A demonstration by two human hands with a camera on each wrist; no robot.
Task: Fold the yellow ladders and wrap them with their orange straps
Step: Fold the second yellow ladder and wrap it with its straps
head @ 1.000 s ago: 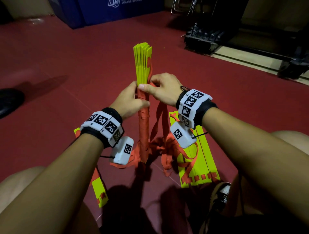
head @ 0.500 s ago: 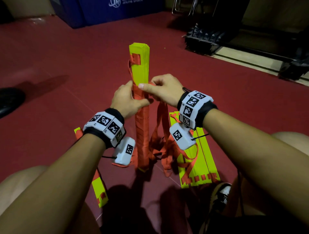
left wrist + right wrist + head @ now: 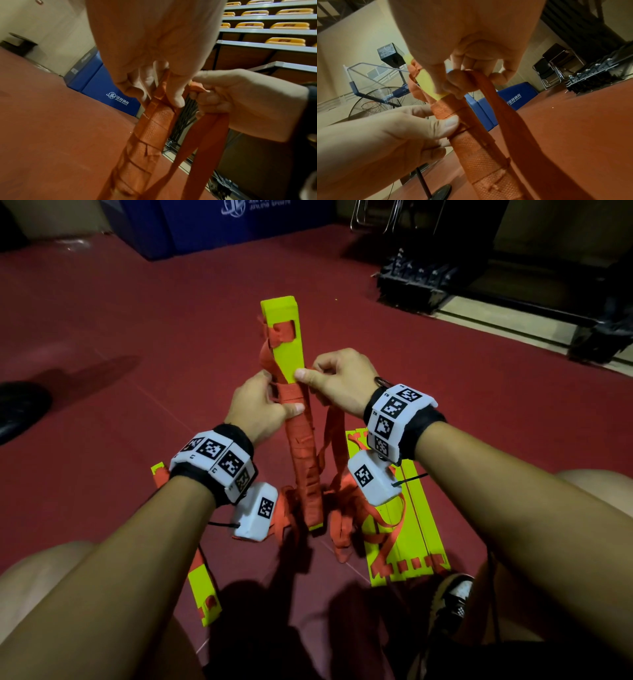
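Note:
A folded bundle of yellow ladder rungs (image 3: 286,337) stands upright on the red floor, its lower two thirds wound in orange strap (image 3: 303,460). My left hand (image 3: 258,409) grips the bundle at the top of the winding, thumb pressed on the strap (image 3: 447,108). My right hand (image 3: 337,383) pinches the loose orange strap (image 3: 489,94) beside the bundle's right edge. The free strap (image 3: 205,135) hangs down from that hand to a tangle on the floor.
Flat yellow rungs with orange straps (image 3: 407,529) lie on the floor at right, and another yellow rung (image 3: 205,594) lies at lower left. My knees and a shoe (image 3: 452,601) frame the bottom. A blue mat (image 3: 239,227) and dark equipment (image 3: 421,282) stand at the back.
The bundle has turned about its upright axis, from showing its rung edges to showing its flat yellow face. The strap winding has climbed higher, and both hands have moved slightly up with it.

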